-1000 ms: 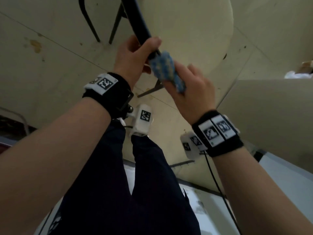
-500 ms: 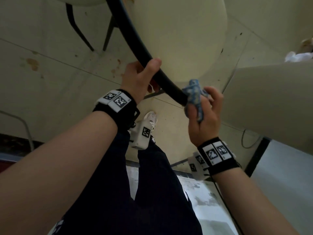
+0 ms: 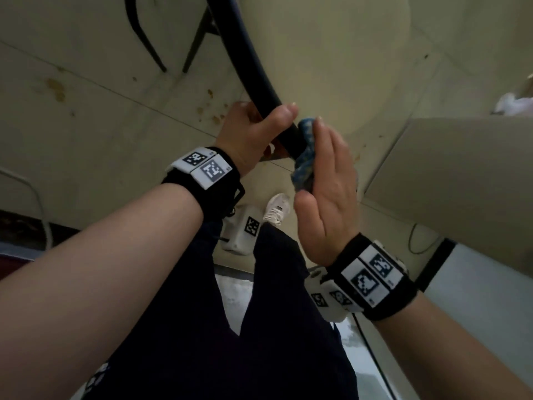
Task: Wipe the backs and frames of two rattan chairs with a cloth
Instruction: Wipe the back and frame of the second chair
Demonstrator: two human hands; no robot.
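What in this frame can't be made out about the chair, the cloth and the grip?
- Chair frame, head view: cut off by the top edge; no rattan visible.
- Blue cloth: mostly hidden behind the right hand.
- Left hand: fingers hidden behind the frame; only the thumb shows.

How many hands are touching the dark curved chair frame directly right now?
1. The left hand grips the dark curved chair frame; the right hand presses a bunched blue cloth against it with straight fingers.
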